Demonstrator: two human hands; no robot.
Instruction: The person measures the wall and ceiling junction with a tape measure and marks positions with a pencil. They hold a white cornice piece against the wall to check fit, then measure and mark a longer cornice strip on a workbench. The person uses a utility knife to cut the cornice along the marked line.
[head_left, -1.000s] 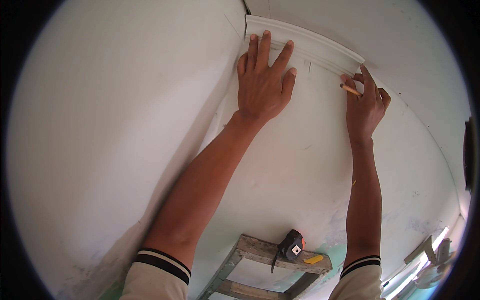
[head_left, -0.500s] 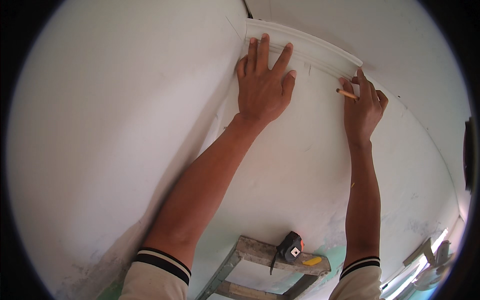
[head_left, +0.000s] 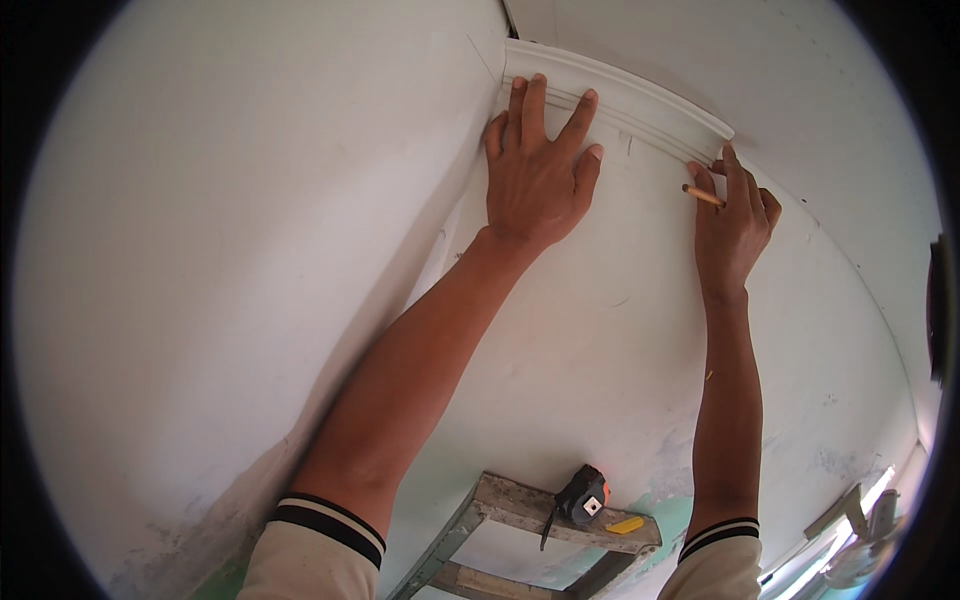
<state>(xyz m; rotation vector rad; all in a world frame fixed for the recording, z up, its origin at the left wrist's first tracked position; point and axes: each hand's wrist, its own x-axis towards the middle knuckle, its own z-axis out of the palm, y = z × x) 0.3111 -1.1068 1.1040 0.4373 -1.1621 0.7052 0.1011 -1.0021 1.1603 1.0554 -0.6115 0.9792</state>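
Note:
My left hand (head_left: 535, 180) presses its spread fingertips on a short piece of white cornice moulding (head_left: 620, 92), set high in the corner where the walls meet the ceiling. My right hand (head_left: 733, 225) is at the moulding's right end, index finger raised against it, with a wooden pencil (head_left: 704, 195) held among its curled fingers; the pencil's end points left. Short dark marks show on the white wall (head_left: 590, 330) just below the moulding.
Below, a worn stepladder (head_left: 483, 508) carries a black-and-orange tape measure (head_left: 582, 492) and a small yellow tool (head_left: 625, 526) on its top. A plain wall (head_left: 190, 250) rises at the left, the ceiling (head_left: 760, 80) is above, and a fan-like fixture (head_left: 862, 540) sits at lower right.
Both hands and the moulding sit slightly lower and farther right in the picture than half a second ago. Their hold looks the same.

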